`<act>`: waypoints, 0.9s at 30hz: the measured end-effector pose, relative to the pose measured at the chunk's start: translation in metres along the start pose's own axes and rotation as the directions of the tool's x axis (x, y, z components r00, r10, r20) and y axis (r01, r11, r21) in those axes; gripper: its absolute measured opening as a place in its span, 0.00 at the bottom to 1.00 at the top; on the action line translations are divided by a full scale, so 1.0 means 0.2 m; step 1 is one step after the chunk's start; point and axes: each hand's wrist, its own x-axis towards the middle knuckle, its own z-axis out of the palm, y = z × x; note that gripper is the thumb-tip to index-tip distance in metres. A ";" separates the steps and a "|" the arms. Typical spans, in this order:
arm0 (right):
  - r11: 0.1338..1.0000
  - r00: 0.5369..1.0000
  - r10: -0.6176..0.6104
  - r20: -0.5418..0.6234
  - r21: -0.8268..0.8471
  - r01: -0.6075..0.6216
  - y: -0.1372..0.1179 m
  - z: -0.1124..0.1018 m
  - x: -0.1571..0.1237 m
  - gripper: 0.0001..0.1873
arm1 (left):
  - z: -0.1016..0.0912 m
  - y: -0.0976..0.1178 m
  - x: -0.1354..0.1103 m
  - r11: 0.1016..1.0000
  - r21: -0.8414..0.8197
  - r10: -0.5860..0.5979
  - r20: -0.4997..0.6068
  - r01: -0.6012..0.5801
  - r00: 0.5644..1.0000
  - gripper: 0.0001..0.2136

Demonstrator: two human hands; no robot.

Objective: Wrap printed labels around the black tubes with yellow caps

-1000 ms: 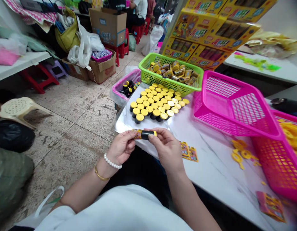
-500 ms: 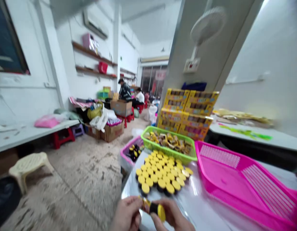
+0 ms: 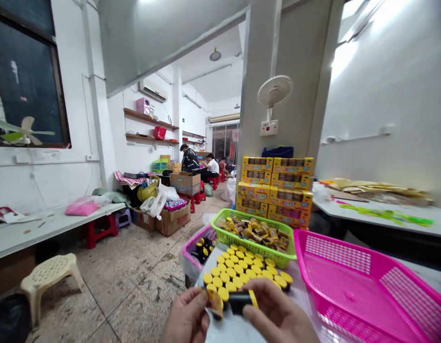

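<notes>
Over the white desk (image 3: 220, 331), I have my right hand (image 3: 279, 314) clamped on a black cylinder (image 3: 238, 303), tipped sideways between thumb and fingers, its yellow cap (image 3: 254, 299) toward the palm. My left hand (image 3: 189, 314) pinches a smaller, curled yellow-orange label (image 3: 215, 300) near the cylinder's other end. Its print is too blurred for me to read.

Print on the yellow boxes (image 3: 277, 195) is too small to read; likewise on the cardboard carton (image 3: 184, 184).
</notes>
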 end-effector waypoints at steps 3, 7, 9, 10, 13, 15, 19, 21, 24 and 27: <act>0.975 0.992 0.108 0.064 0.189 -0.118 -0.02 -0.01 0.04 0.21 | 0.09 0.06 -0.04 0.999 -0.034 -0.007 -0.052 0.006 0.999 0.13; 0.922 0.981 0.173 0.087 0.335 -0.192 0.02 -0.05 0.10 0.24 | 0.18 0.13 -0.07 0.993 -0.099 -0.067 -0.112 0.056 0.991 0.08; 0.916 0.976 0.195 0.094 0.339 -0.216 0.05 -0.07 0.10 0.23 | 0.21 0.13 -0.07 0.988 -0.117 -0.114 -0.113 0.101 0.987 0.06; 0.916 0.975 0.200 0.099 0.333 -0.222 0.07 -0.07 0.10 0.22 | 0.22 0.13 -0.06 0.985 -0.130 -0.130 -0.105 0.116 0.986 0.06; 0.930 0.974 0.200 0.108 0.293 -0.223 0.08 -0.08 0.09 0.19 | 0.24 0.10 -0.03 0.975 -0.157 -0.172 -0.084 0.158 0.981 0.05; 0.944 0.974 0.195 0.115 0.249 -0.218 0.08 -0.08 0.09 0.17 | 0.26 0.07 -0.02 0.971 -0.166 -0.188 -0.076 0.174 0.979 0.04; 0.965 0.973 0.182 0.140 0.166 -0.204 0.10 -0.06 0.08 0.16 | 0.27 0.04 0.00 0.959 -0.184 -0.221 -0.021 0.213 0.975 0.03; 0.969 0.974 0.194 0.114 0.135 -0.209 0.12 -0.06 0.08 0.15 | 0.26 0.04 0.00 0.951 -0.201 -0.242 -0.005 0.236 0.970 0.03; 0.969 0.971 0.227 0.081 0.077 -0.233 0.15 -0.06 0.08 0.15 | 0.25 0.03 0.02 0.942 -0.217 -0.265 -0.004 0.258 0.964 0.04; 0.977 0.974 0.211 0.081 0.026 -0.214 0.17 -0.05 0.06 0.14 | 0.22 0.02 0.03 0.946 -0.202 -0.261 -0.004 0.255 0.965 0.05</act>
